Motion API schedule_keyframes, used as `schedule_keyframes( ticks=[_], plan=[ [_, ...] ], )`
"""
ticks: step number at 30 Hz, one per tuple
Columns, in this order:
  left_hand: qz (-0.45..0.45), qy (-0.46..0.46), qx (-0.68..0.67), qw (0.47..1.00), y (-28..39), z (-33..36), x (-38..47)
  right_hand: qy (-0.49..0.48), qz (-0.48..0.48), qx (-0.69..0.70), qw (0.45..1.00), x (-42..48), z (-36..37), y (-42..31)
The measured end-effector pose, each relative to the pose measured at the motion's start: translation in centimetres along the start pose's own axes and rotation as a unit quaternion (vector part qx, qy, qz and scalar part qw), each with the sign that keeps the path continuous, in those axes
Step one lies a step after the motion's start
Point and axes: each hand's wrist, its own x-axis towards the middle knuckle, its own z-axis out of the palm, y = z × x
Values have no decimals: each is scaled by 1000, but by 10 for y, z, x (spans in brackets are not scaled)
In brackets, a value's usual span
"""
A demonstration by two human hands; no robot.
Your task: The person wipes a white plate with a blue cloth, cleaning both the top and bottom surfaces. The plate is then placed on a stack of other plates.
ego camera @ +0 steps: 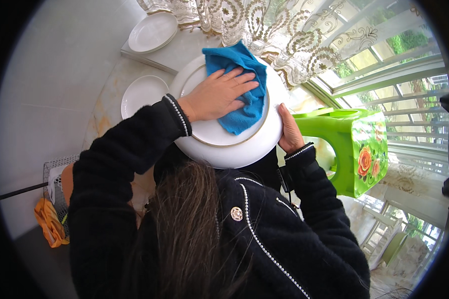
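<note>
A large white plate (232, 157) is held up in front of my body with its underside and foot ring facing me. My left hand (217, 95) lies over a blue cloth (243, 116) with its fingers spread, pressing it against the plate's underside. The cloth is bunched and reaches past the plate's far rim. At the plate's right edge, my right hand (291, 129) grips the rim with the thumb on the near face; its other fingers are mostly hidden behind the plate.
Left of the held plate, a smaller white plate (144, 95) lies on the marble-patterned tabletop (106, 99). Stacked white plates (153, 31) sit on a pale flat slab (149, 58). A green plastic stool (344, 149) stands at right, near a lace curtain (292, 41) and barred window (389, 89).
</note>
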Motion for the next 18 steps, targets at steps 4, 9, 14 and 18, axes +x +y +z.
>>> schedule_keyframes(
  ticks=[4,9,14,18],
  plan=[
    [-56,-12,31,998,-6,-7,-26,12,1,-9,1000,0,0,0],
    [-42,-49,20,998,-4,-23,-67,15,-1,-11,1000,1,0,1],
    [-47,-91,-11,995,21,-31,-91,17,3,-6,1000,0,-1,0],
    [-16,-118,-29,992,36,-26,-80,22,1,-4,1000,0,-2,1]
  ],
)
